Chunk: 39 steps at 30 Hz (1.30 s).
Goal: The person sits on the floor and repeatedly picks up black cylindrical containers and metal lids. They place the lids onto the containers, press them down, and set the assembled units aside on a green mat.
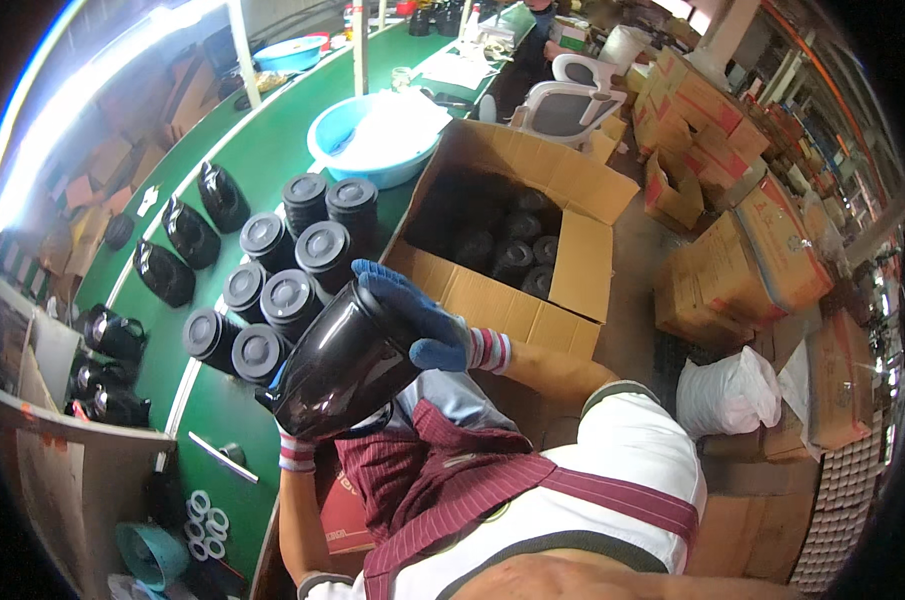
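Note:
A glossy black jug (344, 362) lies tilted across my lap, held between both hands. My right hand (427, 322), in a blue-palmed glove with a striped cuff, is closed round its upper right end with the fingers over the rim. At the lower left end is my left hand (274, 382), gloved too and mostly hidden behind the jug; only a bit of blue finger and the cuff show. Just beyond the jug, several black round lidded parts (290, 297) stand in rows on the green bench. Similar black jugs (190, 232) stand to their left.
An open cardboard box (579, 262) with black round items inside stands ahead. A light blue basin (377, 172) sits on the green bench (197, 400). White rings (207, 525) lie at lower left. Cartons (742, 255) and a white sack (727, 392) are on the right.

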Available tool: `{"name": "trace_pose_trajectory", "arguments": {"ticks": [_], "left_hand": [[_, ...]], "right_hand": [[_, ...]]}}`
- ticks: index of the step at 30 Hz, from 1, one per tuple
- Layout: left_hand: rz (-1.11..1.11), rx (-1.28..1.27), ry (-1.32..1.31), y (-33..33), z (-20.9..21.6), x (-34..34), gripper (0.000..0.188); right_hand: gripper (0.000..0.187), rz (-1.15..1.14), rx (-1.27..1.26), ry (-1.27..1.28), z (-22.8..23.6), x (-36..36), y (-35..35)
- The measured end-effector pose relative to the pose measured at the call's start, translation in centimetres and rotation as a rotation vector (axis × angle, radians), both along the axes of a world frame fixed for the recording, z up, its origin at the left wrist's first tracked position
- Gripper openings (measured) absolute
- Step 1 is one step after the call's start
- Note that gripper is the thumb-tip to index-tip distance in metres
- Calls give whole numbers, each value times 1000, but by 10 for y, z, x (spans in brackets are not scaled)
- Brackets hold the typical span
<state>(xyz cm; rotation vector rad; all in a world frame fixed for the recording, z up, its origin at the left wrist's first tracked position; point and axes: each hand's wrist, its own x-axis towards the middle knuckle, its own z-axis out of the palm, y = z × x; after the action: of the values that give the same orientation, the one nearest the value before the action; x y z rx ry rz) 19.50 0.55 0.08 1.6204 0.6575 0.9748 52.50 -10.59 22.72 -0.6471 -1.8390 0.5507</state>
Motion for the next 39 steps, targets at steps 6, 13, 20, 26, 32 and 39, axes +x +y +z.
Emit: {"name": "trace_pose_trajectory", "arguments": {"ticks": [6,13,20,26,32,39], "left_hand": [[254,182,-90,-41,146,-2,48],[248,88,-74,-65,115,-42,47],[43,-413,-397,-59,64,-63,54],[71,-266,-10,-81,198,-12,54],[138,192,101,-142,278,50,72],[153,123,106,-145,277,54,69]], "right_hand": [[76,50,-363,456,-10,-36,-3],[53,-4,-468,463,-3,-50,-9],[77,135,-214,234,15,-57,-4],[75,180,-651,662,-44,-23,4],[80,455,-852,1368,-134,-12,7],[87,417,-847,1320,-137,0,6]]}}
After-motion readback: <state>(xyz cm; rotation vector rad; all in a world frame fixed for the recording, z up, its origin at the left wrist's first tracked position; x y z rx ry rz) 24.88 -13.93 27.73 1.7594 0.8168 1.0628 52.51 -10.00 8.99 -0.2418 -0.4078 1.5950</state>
